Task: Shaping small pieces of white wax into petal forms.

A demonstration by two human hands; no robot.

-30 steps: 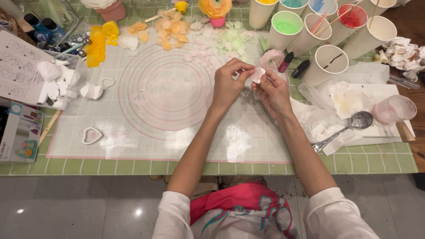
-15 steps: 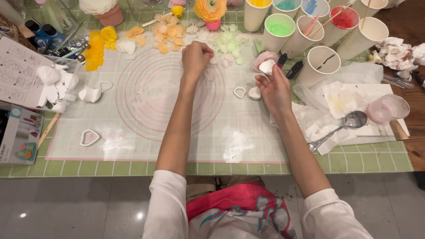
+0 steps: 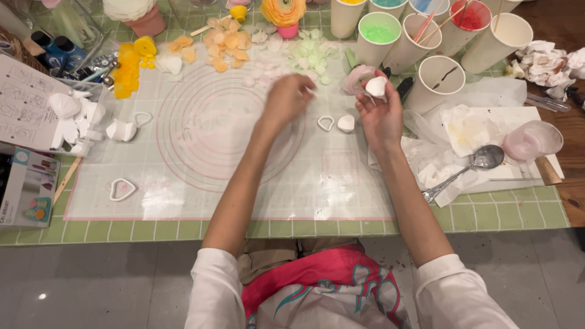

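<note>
Our right hand (image 3: 381, 113) is raised over the silicone mat (image 3: 231, 183), fingers pinched around a small white lump of clay (image 3: 376, 86); palm faces up and left. Grasp is clear: the lump sits at the fingertips, off the mat surface.

Our left hand (image 3: 286, 97) hovers over the mat's upper middle, above the ring markings. It is motion-blurred; fingers look loosely curled, and we cannot tell whether it holds anything.

Between the two hands, on the mat: a small white teardrop cutter (image 3: 326, 123) and, just beside it to the right, a white clay piece (image 3: 346, 123). Both lie flat, apart from either hand.

Beyond the hands, along the mat's far edge: pale green petals (image 3: 311, 58), pale pink petals (image 3: 268, 64), orange petals (image 3: 225, 45), yellow petals (image 3: 128, 70). An orange clay flower (image 3: 283, 11) stands behind them.

Right of our right hand: a row of paper cups, one with green paint (image 3: 379, 33), one empty white cup (image 3: 440, 82) near the wrist. Further right a metal spoon (image 3: 466, 170) lies on crumpled plastic wrap, near a pinkish plastic cup (image 3: 532, 140).

Left side: another heart-shaped cutter (image 3: 122, 189) on the mat's near-left corner, white cutters (image 3: 125, 128) higher up, and a printed instruction sheet (image 3: 24, 109) just off the mat.
</note>
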